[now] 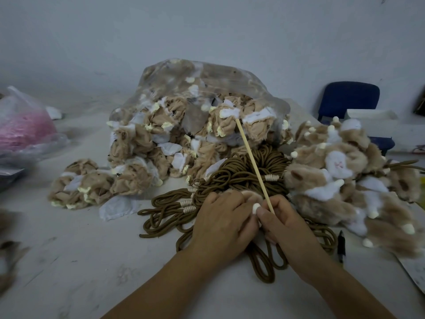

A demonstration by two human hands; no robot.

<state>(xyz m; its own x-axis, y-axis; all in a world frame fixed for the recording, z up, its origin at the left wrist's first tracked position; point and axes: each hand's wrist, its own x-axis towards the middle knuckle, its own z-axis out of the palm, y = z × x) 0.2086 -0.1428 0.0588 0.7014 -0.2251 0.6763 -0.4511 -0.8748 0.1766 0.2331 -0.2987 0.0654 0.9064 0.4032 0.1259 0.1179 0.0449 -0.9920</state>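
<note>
Wooden stick point(253, 164): thin, pale and straight. Its long axis runs from the right hand point(280, 222) up and away toward the far edge, leaning a bit left. The far tip points into the mouth of the clear bag point(230, 74); can't tell if it touches the fabric there. The near end is hidden in the grip.

The right hand is knuckles up, fingers curled, with the thumb and forefinger pinching the stick low on its shaft. The forearm comes in from the near right corner of the tabletop point(80, 261).

The left hand point(220, 222) is palm down with its fingers curled over a small tan plush piece point(251, 195), gripping it. The plush piece's cream nub point(256, 207) pokes out between the two hands. The forearm comes in from the near edge, and the thumbs of both hands are touching or nearly so. All of this is mid-tabletop, closer to the near edge.

Under and beyond the hands is a heap of brown cords point(241, 171) in loops, some bound with pale wrapping.

- **Clear bag:** sits behind the cords toward the far edge, stuffed with inside-out tan and white fabric skins.
- **Loose skins point(80, 185):** lie just left of the bag.
- **Fluffy plush pile point(345, 176):** sits toward the right edge, touching the cords.
- **Black pen point(341, 246):** lies near the right edge, beside the right forearm.
- **Bag with pink contents point(25, 127):** sits at the left edge.
- **Blue chair point(347, 100):** stands beyond the far right corner.
</note>
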